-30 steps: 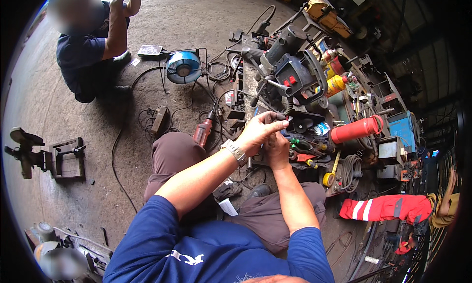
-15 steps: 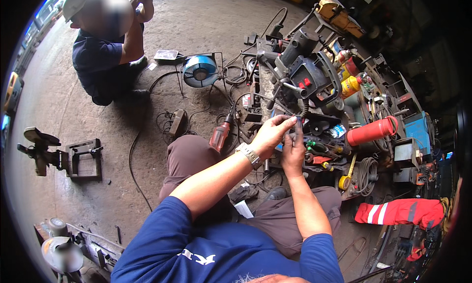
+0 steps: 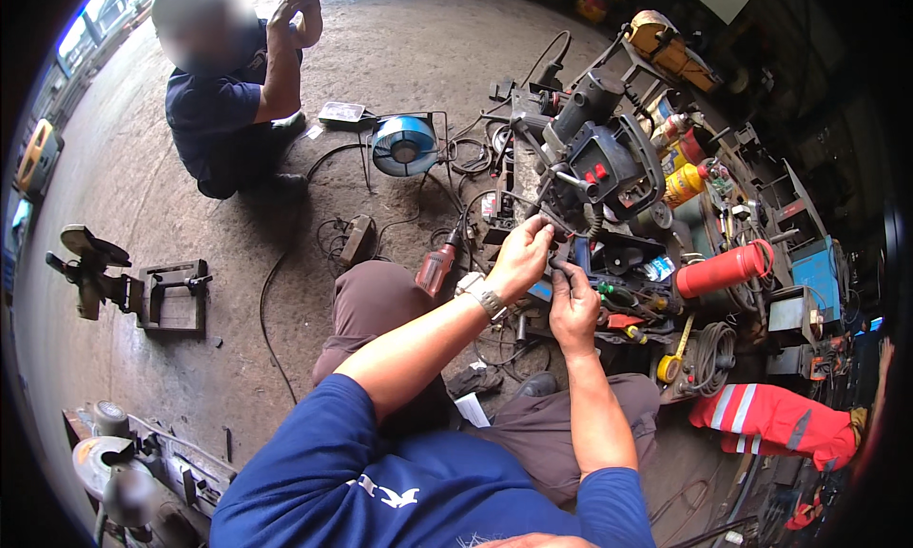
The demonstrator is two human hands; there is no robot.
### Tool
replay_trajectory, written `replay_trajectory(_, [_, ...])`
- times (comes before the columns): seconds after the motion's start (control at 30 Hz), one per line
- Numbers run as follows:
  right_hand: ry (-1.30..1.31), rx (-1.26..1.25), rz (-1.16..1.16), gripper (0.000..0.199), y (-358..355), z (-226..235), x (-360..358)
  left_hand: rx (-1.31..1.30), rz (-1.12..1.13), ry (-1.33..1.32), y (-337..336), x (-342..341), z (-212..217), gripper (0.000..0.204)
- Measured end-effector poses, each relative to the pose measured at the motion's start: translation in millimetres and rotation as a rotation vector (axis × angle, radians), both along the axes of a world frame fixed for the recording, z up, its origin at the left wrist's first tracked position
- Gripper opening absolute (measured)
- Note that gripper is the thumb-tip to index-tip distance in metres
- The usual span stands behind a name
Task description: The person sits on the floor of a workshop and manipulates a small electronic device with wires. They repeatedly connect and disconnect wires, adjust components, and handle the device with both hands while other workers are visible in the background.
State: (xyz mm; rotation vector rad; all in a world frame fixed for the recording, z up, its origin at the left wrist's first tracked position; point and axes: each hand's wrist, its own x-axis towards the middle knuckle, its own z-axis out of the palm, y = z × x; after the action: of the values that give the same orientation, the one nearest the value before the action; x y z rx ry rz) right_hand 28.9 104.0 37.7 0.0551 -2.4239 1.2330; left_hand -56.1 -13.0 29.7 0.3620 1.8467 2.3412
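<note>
My left hand, a watch on its wrist, is closed in a pinch near the toolbox's left end. What its fingertips hold is too small and dark to make out. Just right of it and nearer to me, my right hand is closed too, thumb and fingers together on something I cannot make out. The hands are slightly apart. Beyond them stands a dark drilling machine with red switches. Beside my right hand lie a green-handled tool and a red-and-yellow-handled tool among other hand tools.
A red cylinder, a yellow tape measure and a coiled cable are on the right. Leftward lie a red power tool and a blue fan, with cables across the floor. A co-worker crouches at the far left.
My hands have moved apart: the right one has come down toward me, while the left stays near the toolbox. The co-worker's hands have risen. The whole view has shifted slightly.
</note>
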Motion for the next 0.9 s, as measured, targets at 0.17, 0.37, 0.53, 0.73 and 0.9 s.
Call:
replay_trajectory(0.17, [-0.089, -0.149, -0.056, 0.020, 9, -12, -2, -0.035, -0.021, -0.004, -3, 1, -4, 0.027])
replay_trajectory(0.37, [0.037, 0.023, -0.055, 0.016, 1, 3, 1, -0.139, -0.021, 0.044, -5, -3, 7, 0.028])
replay_trajectory(0.53, [-0.021, 0.001, -0.091, 0.015, 5, 4, 1, -0.154, -0.058, -0.015, 4, 0, 7, 0.027])
replay_trajectory(0.73, [-0.027, 0.043, -0.022, 0.013, 3, -1, 3, 0.079, -0.190, -0.206, 5, -7, -4, 0.024])
replay_trajectory(0.9, [0.012, -0.007, -0.023, 0.013, 9, -8, 0, 0.511, -0.350, -0.490, -10, -3, 14, 0.015])
